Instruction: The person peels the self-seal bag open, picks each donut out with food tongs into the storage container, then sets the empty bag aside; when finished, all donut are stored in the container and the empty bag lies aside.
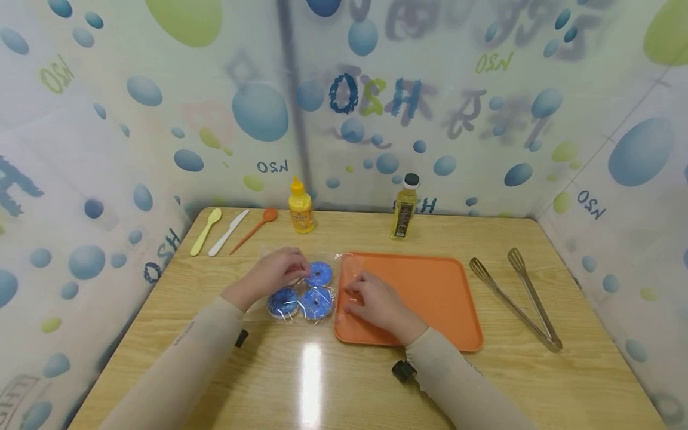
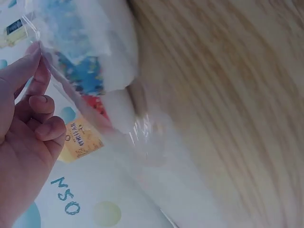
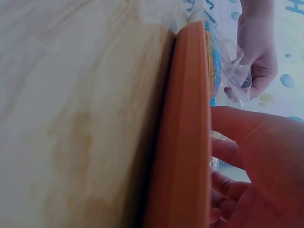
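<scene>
A clear plastic bag of blue-iced toy donuts lies on the table, left of an orange tray. My left hand pinches the bag's film between thumb and forefinger, lifting it, as the left wrist view shows. That hand covers the bag's upper left part. A red patch shows beside blue icing in the left wrist view. Over the tray's left side is my right hand, fingers bent loosely and thumb apart from them. The bag's right edge reaches toward those fingertips.
Metal tongs lie spread right of the tray. At the back stand a yellow squeeze bottle and an oil bottle. A yellow spoon, white knife and orange spoon lie back left, near the printed wall.
</scene>
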The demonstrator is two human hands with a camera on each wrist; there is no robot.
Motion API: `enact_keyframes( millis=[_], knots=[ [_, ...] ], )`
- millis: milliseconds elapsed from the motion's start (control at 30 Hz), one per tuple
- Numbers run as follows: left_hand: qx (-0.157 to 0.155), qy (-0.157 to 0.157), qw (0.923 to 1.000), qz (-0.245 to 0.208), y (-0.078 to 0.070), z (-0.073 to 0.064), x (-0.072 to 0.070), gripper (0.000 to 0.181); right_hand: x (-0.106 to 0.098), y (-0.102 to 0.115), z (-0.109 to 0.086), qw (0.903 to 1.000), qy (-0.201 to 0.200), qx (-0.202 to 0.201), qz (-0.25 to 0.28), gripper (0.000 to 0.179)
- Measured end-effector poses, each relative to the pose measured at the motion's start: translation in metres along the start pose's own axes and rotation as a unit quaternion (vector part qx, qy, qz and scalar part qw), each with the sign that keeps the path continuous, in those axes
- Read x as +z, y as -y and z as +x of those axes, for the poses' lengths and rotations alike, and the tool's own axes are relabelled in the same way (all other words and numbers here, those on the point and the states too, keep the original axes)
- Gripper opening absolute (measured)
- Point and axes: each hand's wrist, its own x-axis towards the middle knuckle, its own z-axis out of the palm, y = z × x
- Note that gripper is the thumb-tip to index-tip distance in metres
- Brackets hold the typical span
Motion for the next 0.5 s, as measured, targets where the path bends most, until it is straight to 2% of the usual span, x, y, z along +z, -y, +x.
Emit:
enact_keyframes(
  millis=[367,500],
  knots=[
    [-0.020,-0.017,0.9988,-0.041,-0.007,-0.004,-0.014,0.003,-0.001,-0.002,0.001,0.9999,0.008,0.003,-0.013,0.046],
    [-0.025,-0.020,0.9982,-0.050,-0.009,-0.006,-0.017,0.003,-0.001,-0.001,0.002,0.9999,0.008,0.005,-0.008,0.040]
  ],
)
